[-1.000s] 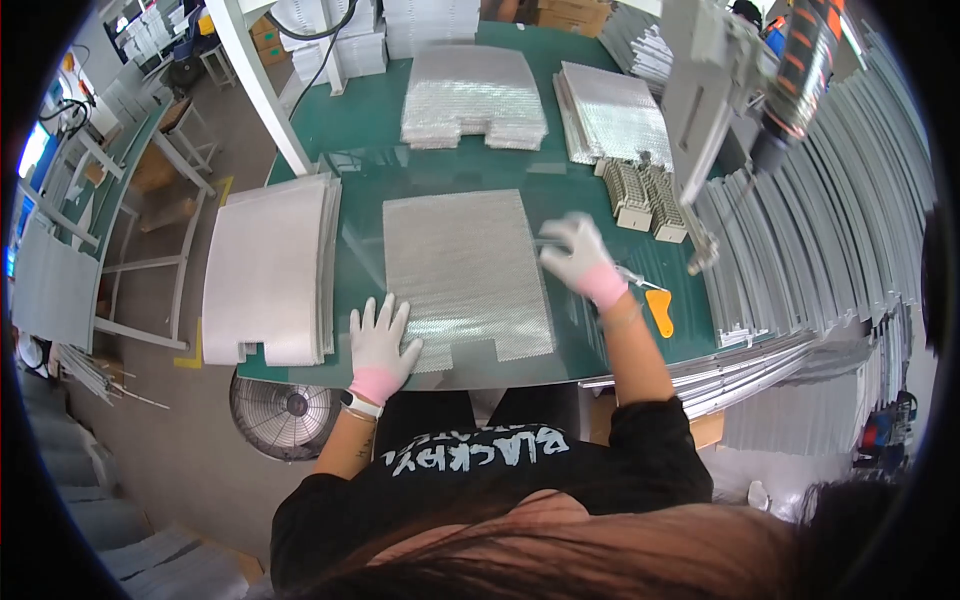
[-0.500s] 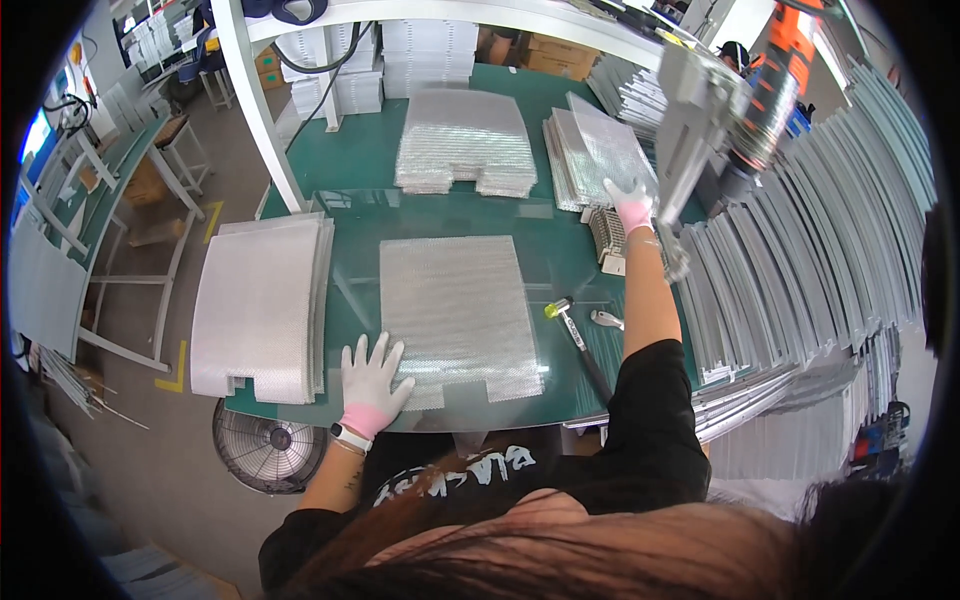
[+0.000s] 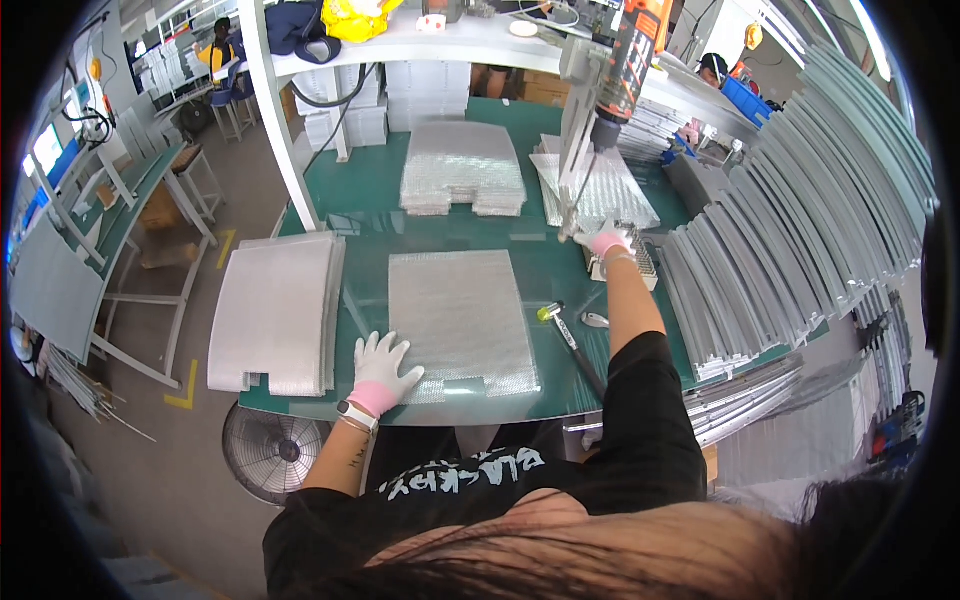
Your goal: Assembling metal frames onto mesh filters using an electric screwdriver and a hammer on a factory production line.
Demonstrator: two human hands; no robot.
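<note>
A rectangular silvery mesh sheet [image 3: 460, 320] with a notch at its near edge lies flat on the green table. My left hand [image 3: 384, 372], in a white glove with a pink cuff, rests with fingers spread at the sheet's near left corner. Farther off, my right hand [image 3: 607, 241], gloved alike, is at a small slotted box [image 3: 640, 262], just in front of a stack of silvery sheets [image 3: 600, 190]. The orange-and-black power driver [image 3: 632, 65] and its bracket hang close by, and my right fingers are too hidden to read.
White sheets [image 3: 275, 310] are stacked at the left, notched silvery ones [image 3: 463, 165] at the back. A hammer [image 3: 572, 345] and a small white-handled tool [image 3: 594, 320] lie right of the mesh sheet. Long metal strips [image 3: 790, 220] line the right side. A fan [image 3: 275, 452] stands below.
My right hand has come back from the right-hand stack to the slotted box. The stack's top sheet, tilted before, now lies askew. My left hand stays by the mesh sheet; the view has shifted.
</note>
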